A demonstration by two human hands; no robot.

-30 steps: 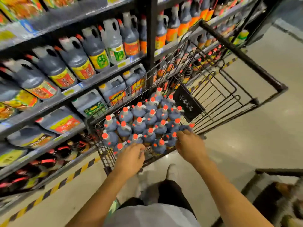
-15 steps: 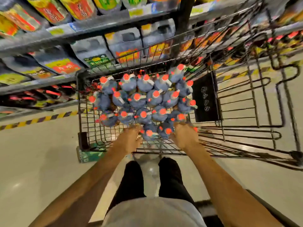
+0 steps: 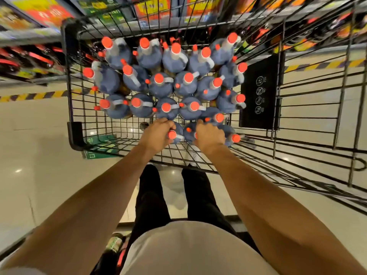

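Store shelves [image 3: 29, 38] behind; left hand [image 3: 156, 135] clasps one bottle [image 3: 178, 129], right hand [image 3: 209, 135] its neighbour [image 3: 188, 130], inside the wire cart [image 3: 75, 133].

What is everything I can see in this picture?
bottles: about twenty, blue-grey with red caps, upright in the cart
cart: one, black wire, beside the shelves
sign: one, black, on the cart's flap
shelves: blurred, stocked, beyond the cart
tape: one stripe, yellow and black, on the floor
sticker: one, green, on the floor under the cart
floor: pale, glossy
legs: two, black trousers, below the cart
left hand: grips one of the front bottles
right hand: grips the one beside it
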